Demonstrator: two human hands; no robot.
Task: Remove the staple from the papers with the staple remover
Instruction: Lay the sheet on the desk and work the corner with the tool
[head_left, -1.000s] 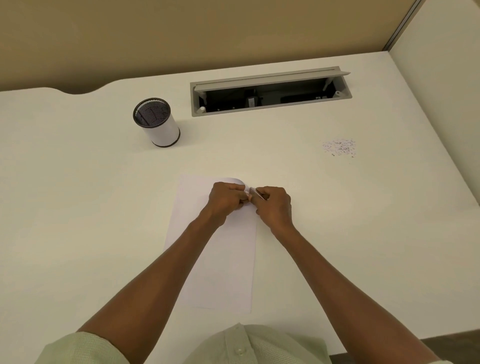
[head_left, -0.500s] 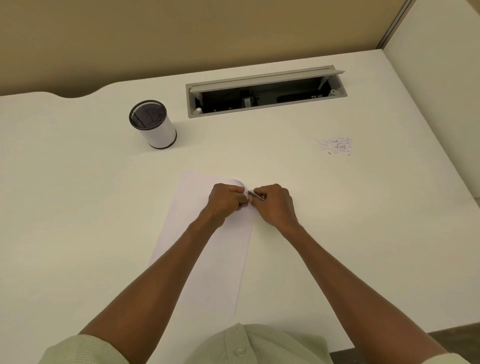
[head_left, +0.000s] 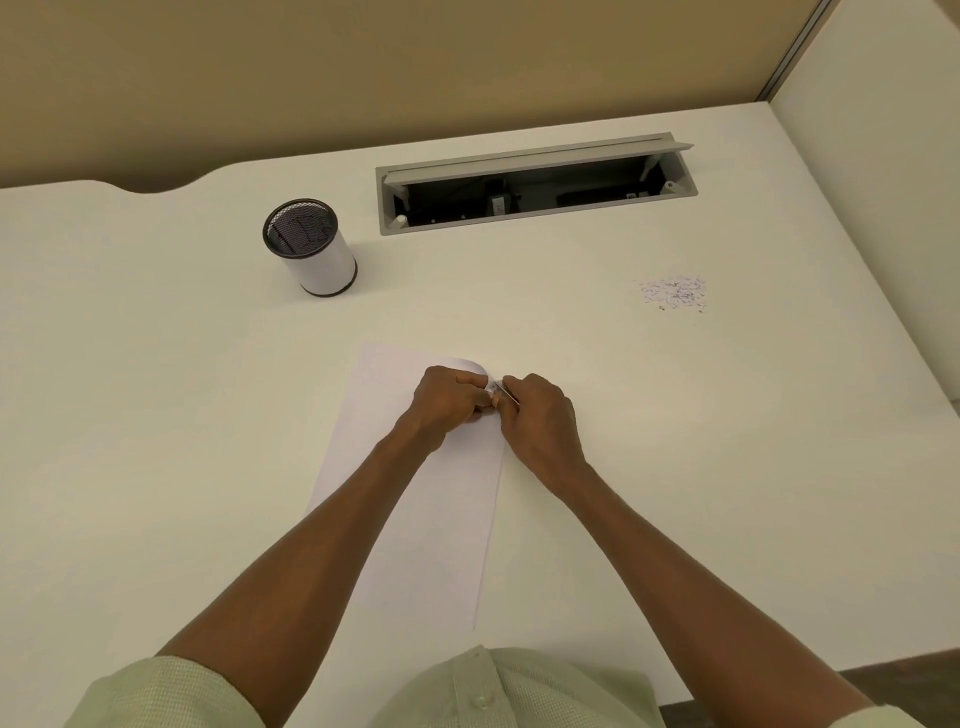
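White papers (head_left: 415, 519) lie flat on the bench, long side running away from the person, with the far right corner curled up. A small metal staple remover (head_left: 503, 389) sits at that corner; the staple itself is too small to make out.

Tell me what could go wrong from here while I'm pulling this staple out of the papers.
The left hand pinches the curled top corner of the papers right against the metal tool in the right hand; a slip could nick a finger or tear the corner. The freed staple might also flick off and be hard to spot on the pale desk, away from the pile of loose staples.
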